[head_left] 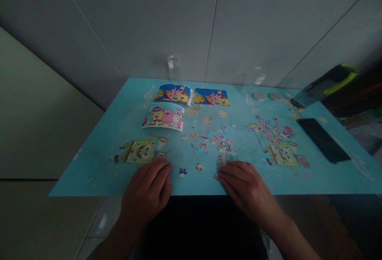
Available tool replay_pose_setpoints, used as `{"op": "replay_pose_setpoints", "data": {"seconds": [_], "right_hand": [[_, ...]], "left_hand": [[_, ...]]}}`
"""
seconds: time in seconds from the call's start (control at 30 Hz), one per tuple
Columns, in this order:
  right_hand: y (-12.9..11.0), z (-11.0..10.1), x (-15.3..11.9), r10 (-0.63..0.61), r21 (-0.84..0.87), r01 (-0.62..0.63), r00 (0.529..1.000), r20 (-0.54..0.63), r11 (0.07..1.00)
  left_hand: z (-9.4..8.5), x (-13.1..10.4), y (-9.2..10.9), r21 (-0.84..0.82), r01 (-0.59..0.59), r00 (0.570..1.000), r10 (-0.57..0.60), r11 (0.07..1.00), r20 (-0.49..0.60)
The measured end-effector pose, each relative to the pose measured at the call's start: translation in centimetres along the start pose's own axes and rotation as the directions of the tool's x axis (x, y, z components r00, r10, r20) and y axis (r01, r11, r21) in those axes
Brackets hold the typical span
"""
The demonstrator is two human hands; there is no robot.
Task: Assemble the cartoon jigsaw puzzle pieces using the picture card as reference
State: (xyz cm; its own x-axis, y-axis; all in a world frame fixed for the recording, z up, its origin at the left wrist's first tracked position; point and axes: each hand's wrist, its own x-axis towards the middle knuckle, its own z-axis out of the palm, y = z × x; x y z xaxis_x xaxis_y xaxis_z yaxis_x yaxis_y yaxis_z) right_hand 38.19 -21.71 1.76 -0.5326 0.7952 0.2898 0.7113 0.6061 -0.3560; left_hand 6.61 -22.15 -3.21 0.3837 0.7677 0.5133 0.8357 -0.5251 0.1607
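Observation:
My left hand (149, 186) rests at the table's front edge, its fingers curled together over the lower part of a printed cartoon figure (140, 150). I see nothing in it. My right hand (246, 186) is closed, with its fingertips down on the tabletop at a small puzzle piece (216, 175); the fingers partly hide what they touch. Between the hands lie a blue and white puzzle piece (183, 172) and a pale puzzle piece (199, 167). Beyond them, several loose puzzle pieces (213, 138) are scattered.
A denser pile of pieces (270, 129) lies to the right. Picture sheets (164, 116) and a blue picture card (211, 97) lie farther back. Along the back stand a clear jar (174, 68), round lids (258, 96) and a tilted bottle (320, 87). A dark phone (323, 140) lies at right.

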Motion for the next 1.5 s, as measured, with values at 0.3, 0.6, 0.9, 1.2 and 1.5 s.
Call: {"op": "replay_pose_setpoints", "data": {"seconds": [0.3,0.6,0.9,1.2,1.5], "right_hand": [[-0.6,0.2,-0.4,0.063,0.006,-0.063,0.998,-0.027,0.998],[-1.4,1.7,1.2,0.195,-0.05,-0.201,0.974,-0.113,0.978],[-1.3,1.1,0.8,0.174,0.041,-0.17,0.978,-0.111,0.985],[3.9,-0.2,0.8,0.216,-0.079,-0.249,0.93,-0.297,0.965],[4.6,0.9,0.8,0.155,-0.059,-0.167,0.972,-0.175,0.984]], "left_hand": [[0.1,0.0,-0.1,0.004,-0.007,1.0,0.007,1.0,-0.004],[0.1,0.0,-0.1,0.007,-0.021,1.0,0.021,1.0,-0.018],[0.0,0.0,0.0,0.006,-0.014,1.0,0.014,1.0,-0.018],[0.0,0.1,0.0,0.01,-0.02,1.0,0.02,1.0,-0.019],[0.0,-0.1,0.3,0.007,-0.01,1.0,0.011,1.0,-0.026]]}}
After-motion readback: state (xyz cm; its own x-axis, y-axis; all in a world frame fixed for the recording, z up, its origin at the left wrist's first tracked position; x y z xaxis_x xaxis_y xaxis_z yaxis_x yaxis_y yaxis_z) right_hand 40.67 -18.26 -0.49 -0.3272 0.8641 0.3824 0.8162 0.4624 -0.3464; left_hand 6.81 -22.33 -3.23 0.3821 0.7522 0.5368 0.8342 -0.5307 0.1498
